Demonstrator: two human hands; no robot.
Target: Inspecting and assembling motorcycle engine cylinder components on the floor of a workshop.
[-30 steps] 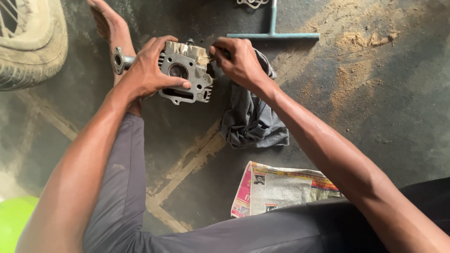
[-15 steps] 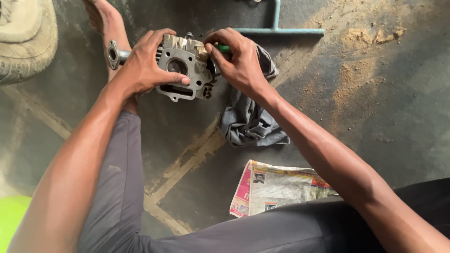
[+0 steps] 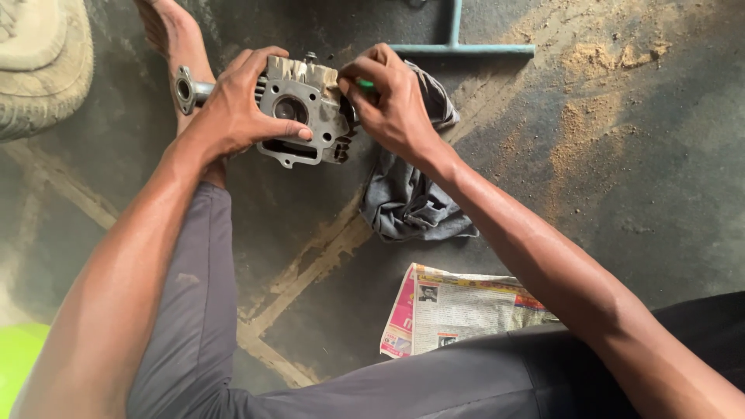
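- Left hand (image 3: 240, 105) clamped around the engine cylinder head (image 3: 304, 112), thumb across its front face below the round port, fingers curled over the finned left side.
- Cylinder head held off the floor, upper middle of view, just above the person's bare foot (image 3: 174, 35) and grey trouser leg (image 3: 194, 302).
- Right hand (image 3: 396, 101) pinched shut on a small green-tipped tool (image 3: 365, 84), pressed against the upper right corner of the cylinder head; most of the tool hidden by the fingers.
- Short metal pipe with a flange (image 3: 186, 88) sticking out past the left hand, close against the foot; little room on that side.
- Crumpled grey rag (image 3: 411, 194) on the concrete floor (image 3: 644, 217) directly below the right wrist, its upper edge running under the hand.
- Folded newspaper (image 3: 458, 306) nearer the body, partly covered by the dark right trouser leg.
- Blue metal T-shaped bar (image 3: 458, 43) lying just beyond the right hand, at the top edge.
- Worn tyre (image 3: 43, 70) in the top left corner, well apart from the hands.
- Open floor to the right, dusted with sand (image 3: 590, 116).
- Bright green object (image 3: 17, 361) at the lower left edge, cut off by the frame.
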